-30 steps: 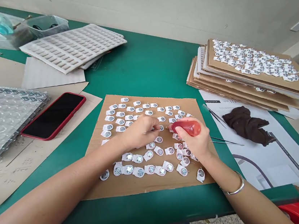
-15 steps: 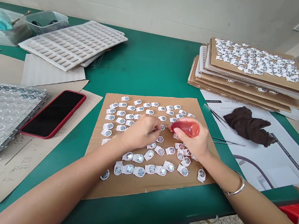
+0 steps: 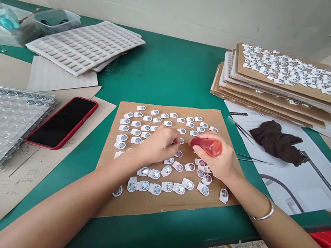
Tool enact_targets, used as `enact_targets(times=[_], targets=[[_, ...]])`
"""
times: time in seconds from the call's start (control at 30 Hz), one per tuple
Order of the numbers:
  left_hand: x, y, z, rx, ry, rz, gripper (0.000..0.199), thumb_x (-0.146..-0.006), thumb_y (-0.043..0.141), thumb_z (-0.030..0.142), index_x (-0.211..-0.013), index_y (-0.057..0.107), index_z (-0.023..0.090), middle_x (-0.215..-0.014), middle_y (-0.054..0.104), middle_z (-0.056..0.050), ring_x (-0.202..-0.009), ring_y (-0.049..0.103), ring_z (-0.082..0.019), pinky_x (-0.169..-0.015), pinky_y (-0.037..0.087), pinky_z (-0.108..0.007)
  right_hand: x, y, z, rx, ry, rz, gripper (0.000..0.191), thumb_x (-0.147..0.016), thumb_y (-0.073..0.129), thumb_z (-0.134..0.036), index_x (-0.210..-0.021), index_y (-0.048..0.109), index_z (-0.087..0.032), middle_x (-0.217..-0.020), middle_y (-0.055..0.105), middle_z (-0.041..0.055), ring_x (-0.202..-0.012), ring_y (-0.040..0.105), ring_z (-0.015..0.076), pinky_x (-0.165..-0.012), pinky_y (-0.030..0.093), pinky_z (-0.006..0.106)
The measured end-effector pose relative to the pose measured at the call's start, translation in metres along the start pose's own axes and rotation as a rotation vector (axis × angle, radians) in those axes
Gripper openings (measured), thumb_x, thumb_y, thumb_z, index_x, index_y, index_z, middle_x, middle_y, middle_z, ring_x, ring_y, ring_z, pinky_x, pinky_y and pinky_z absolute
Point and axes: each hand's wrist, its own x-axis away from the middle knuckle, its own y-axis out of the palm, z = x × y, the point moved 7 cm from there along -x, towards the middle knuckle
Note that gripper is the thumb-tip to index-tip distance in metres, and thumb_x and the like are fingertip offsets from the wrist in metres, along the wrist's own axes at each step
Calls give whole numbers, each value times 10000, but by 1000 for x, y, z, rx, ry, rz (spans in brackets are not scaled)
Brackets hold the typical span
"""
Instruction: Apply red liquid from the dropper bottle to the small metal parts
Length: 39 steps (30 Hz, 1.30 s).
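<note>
My right hand is wrapped around a small red translucent squeeze bottle, its narrow tip pointing left. Just left of the tip lies a small round silver disc on a white tab. My left hand is closed in a pinch right beside that disc; whatever is between its fingertips is too small to make out. Both hands are over a brown cardboard sheet carrying many such silver discs on white tabs, in loose rows. My hands cover some of them.
On the right are tweezers, a dark brown cloth and stacked cardboard sheets topped with more discs. To the left lie a red-cased phone, a clear blister tray and white moulded trays. Plastic containers stand behind.
The camera view has shifted slightly. The squeeze bottle has tilted a little in my right hand, and its tip stays near the same disc. My left hand keeps its pinch there.
</note>
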Motion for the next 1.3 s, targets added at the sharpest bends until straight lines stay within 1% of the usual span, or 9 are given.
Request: enact_targets(times=[0.23, 0.43, 0.53, 0.6, 0.73, 0.9, 1.1, 1.2, 1.3], targets=[[-2, 0, -2, 78, -73, -24, 203, -711, 476, 39, -549, 435, 153, -509, 450, 29, -464, 362, -64, -459, 313, -240, -1, 0, -2, -3, -18, -14, 267, -685, 719, -230, -926, 605, -213, -896, 654, 33, -821, 617, 169, -746, 516, 354], [-2, 0, -5, 138, -104, -29, 173, -695, 478, 44, -562, 452, 152, -510, 471, 26, -464, 387, -66, -450, 309, -228, -2, -1, 0, -3, 17, -13, 234, -698, 708, -240, -911, 616, -208, -882, 661, 31, -816, 623, 167, -750, 519, 348], [-2, 2, -9, 141, -123, -16, 165, -693, 483, 55, -561, 459, 152, -501, 473, 27, -454, 387, -65, -437, 308, -223, -3, -1, 4, -32, 71, -1, 221, -700, 705, -257, -897, 621, -201, -864, 663, 34, -795, 631, 170, -740, 529, 347], [-1, 3, -12, 139, -128, -7, 159, -691, 486, 60, -562, 467, 150, -494, 470, 29, -451, 391, -64, -430, 304, -221, -2, 0, 11, -68, 143, -1, 219, -705, 699, -285, -889, 621, -196, -853, 661, 39, -787, 639, 178, -728, 538, 355], [-1, 4, -16, 139, -131, 3, 116, -683, 493, 60, -616, 551, 134, -549, 543, 13, -489, 452, -70, -452, 330, -217, -2, 0, 25, -132, 252, 18, 228, -715, 687, -325, -888, 618, -193, -848, 657, 46, -788, 649, 190, -703, 548, 359], [-1, 5, -18, 144, -132, -8, 129, -684, 489, 65, -662, 599, 129, -582, 579, 3, -511, 484, -77, -461, 344, -222, -2, -6, 27, -181, 254, 87, 215, -725, 675, -332, -878, 616, -194, -822, 652, 46, -753, 650, 188, -653, 546, 346], [-1, 4, -18, 131, -131, 13, 113, -685, 491, 76, -632, 565, 144, -566, 568, 16, -505, 474, -78, -463, 348, -231, -1, -2, 29, -170, 285, 42, 228, -712, 684, -343, -875, 624, -195, -809, 659, 47, -780, 653, 199, -658, 550, 347], [-2, 4, -16, 139, -124, 3, 120, -687, 483, 74, -601, 525, 147, -541, 541, 21, -492, 454, -76, -461, 343, -234, 0, 0, 31, -164, 303, 40, 242, -711, 683, -353, -882, 620, -194, -830, 663, 49, -783, 654, 199, -655, 552, 347], [-2, 6, -17, 144, -132, -11, 120, -693, 480, 78, -613, 538, 146, -543, 546, 17, -489, 461, -77, -454, 341, -233, 0, 1, 31, -150, 298, 40, 241, -712, 680, -356, -881, 619, -195, -850, 662, 49, -774, 654, 194, -647, 553, 343]])
